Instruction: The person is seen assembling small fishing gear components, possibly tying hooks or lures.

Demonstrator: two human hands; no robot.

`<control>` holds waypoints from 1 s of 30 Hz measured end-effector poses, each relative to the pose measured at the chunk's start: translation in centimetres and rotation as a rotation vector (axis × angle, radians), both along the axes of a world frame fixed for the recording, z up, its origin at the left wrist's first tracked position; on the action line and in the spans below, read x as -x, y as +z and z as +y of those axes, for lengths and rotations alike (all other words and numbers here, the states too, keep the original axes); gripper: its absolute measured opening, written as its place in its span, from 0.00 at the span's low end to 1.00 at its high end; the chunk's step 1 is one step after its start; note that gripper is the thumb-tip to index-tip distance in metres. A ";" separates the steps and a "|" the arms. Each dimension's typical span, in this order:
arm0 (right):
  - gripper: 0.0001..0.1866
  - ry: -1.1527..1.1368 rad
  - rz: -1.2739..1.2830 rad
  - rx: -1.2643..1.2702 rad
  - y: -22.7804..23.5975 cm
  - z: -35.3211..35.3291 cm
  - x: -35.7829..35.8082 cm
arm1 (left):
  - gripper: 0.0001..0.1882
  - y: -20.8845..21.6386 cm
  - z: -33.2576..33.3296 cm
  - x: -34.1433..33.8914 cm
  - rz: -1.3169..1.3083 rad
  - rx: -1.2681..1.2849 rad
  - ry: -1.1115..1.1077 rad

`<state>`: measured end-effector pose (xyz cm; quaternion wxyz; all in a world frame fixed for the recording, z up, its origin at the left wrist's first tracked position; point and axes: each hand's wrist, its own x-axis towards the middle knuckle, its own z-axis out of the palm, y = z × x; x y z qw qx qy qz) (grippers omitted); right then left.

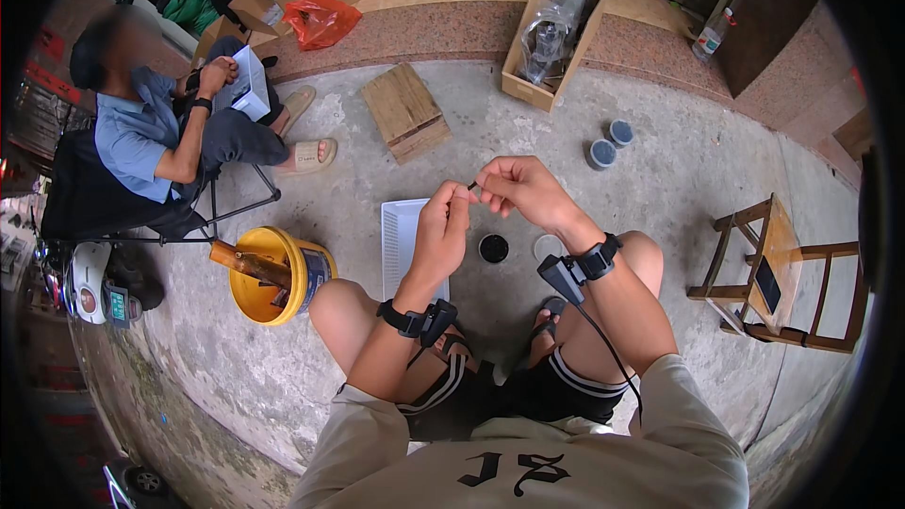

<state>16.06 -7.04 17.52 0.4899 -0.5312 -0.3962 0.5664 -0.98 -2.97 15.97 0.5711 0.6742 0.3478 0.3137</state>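
Observation:
My left hand (443, 223) and my right hand (530, 190) meet in front of me, fingertips almost touching. Between them is a small black piece (473, 186), pinched from both sides; it is too small to name its kind. Under my left forearm lies a white plastic basket (389, 243), partly hidden by the arm. On the ground below my hands stands a small round tub (493, 248) with dark contents. Beside it, next to my right wrist, a pale round lid (547, 246) is partly covered by my arm.
To the left stands a yellow bucket (271, 243) holding wood pieces. A seated person (141, 123) holds a white basket (250, 85). Ahead are a wooden block (405, 111), a cardboard box (528, 85) and two lidded tubs (602, 155). A wooden chair (778, 273) bearing a phone stands right.

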 end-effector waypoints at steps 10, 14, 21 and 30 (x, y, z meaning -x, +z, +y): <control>0.09 0.039 0.045 -0.036 0.2 0.0 0.4 | 0.12 0.1 0.1 0.2 0.036 -0.010 0.024; 0.08 0.027 0.034 -0.035 0.0 0.0 0.5 | 0.13 0.0 0.0 -0.1 -0.009 -0.089 0.040; 0.08 0.043 0.049 0.012 -0.1 0.1 0.3 | 0.14 0.1 -0.2 0.0 -0.044 -0.019 0.041; 0.08 -0.010 0.021 0.014 -0.4 0.2 -0.6 | 0.15 -0.1 0.7 0.8 -0.045 -0.003 0.024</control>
